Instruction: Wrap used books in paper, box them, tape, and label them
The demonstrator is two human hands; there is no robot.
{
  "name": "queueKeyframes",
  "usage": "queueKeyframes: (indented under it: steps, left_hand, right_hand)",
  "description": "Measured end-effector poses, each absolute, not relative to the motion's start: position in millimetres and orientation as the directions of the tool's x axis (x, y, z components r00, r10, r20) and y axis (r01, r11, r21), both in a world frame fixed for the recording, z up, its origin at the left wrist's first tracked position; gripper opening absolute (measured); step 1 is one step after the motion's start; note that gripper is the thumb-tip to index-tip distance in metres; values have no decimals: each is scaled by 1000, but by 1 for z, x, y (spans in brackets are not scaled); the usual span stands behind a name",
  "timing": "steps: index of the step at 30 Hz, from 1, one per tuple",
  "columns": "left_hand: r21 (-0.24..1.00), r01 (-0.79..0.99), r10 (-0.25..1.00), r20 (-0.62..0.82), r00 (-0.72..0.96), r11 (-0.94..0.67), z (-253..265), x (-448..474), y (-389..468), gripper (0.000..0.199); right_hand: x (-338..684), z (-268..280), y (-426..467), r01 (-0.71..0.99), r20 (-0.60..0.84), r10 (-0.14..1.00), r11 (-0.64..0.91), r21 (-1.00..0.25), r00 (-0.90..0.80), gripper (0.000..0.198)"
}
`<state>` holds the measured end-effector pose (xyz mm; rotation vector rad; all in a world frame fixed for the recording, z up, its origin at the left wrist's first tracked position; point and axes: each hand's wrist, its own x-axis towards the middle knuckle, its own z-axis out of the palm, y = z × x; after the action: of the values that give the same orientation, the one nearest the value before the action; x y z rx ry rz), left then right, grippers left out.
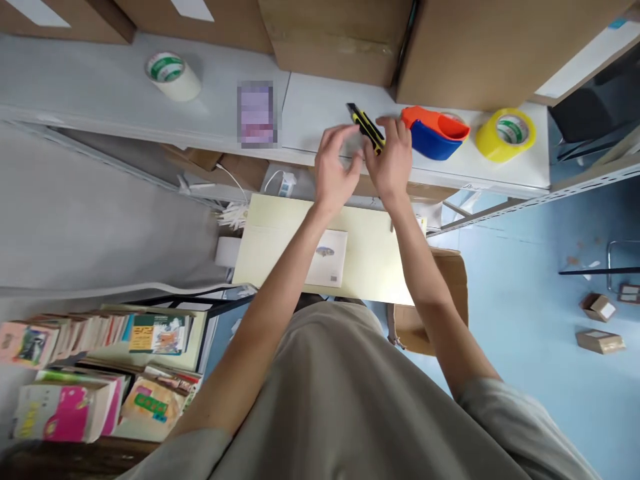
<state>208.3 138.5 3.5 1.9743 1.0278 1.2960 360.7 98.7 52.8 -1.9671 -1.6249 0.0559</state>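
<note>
A black and yellow utility knife is angled over the white shelf top. Thumb and fingers of my right hand are on either side of its lower end, seemingly gripping it. Just left of the knife, my left hand is held with thumb and forefinger curved apart, and nothing shows between them. To the right of my right hand is an orange and blue tape dispenser. Beyond that a roll of yellow tape lies at the shelf's right end.
Cardboard boxes line the back of the shelf. A pale tape roll and a blurred purple item are on the left. Below are a cream tabletop with a printed sheet, an open carton and stacked books.
</note>
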Motion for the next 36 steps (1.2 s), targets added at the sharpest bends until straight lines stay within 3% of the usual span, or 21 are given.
queueKeyframes:
  steps: [6, 10, 14, 17, 19, 22, 25, 29, 32, 36]
  left_hand:
    - [721, 310, 785, 577, 226, -620, 17, 203, 154, 35]
    - [774, 353, 850, 496, 177, -525, -24, 167, 137, 33]
    - [841, 483, 969, 221, 108, -246, -105, 105, 103, 29]
    - [743, 669, 991, -74, 110, -19, -165, 48, 62, 38]
    - [641, 766, 962, -233, 140, 43, -195, 15, 33, 48]
    - [560, 829, 893, -370, 258, -8, -223, -15, -1, 60]
    - [511, 852, 810, -448, 377, -114, -238, -23, -20, 64]
    - [421, 874, 759, -480, 440, -240, -244, -24, -22, 66]
    - [426, 847, 724, -467, 507, -319, -243, -32, -10, 69]
    - [476, 779, 679, -412, 607, -408, -244, -42, 23, 74]
  right_hand:
    - [358, 58, 157, 906, 100, 963, -196, -376, 250, 41]
    - [360, 41, 166, 880, 116, 957, -192, -435, 266, 39]
    - [357, 24, 136, 851, 262, 936, -70, -521, 237, 40]
    - [339, 10, 76, 812, 419, 886, 89, -577, 200, 45]
    - [317, -4, 29, 786, 421, 883, 105, -610, 209, 59]
    - [278, -42, -37, 734, 215, 934, -67, -676, 284, 73]
    - [245, -98, -87, 671, 38, 945, -203, -713, 326, 60]
    - [202, -163, -122, 474, -166, 870, -403, -783, 465, 49]
    - [166, -192, -117, 396, -274, 813, -508, -765, 513, 47]
    - [128, -215, -78, 494, -322, 805, -569, -658, 499, 44]
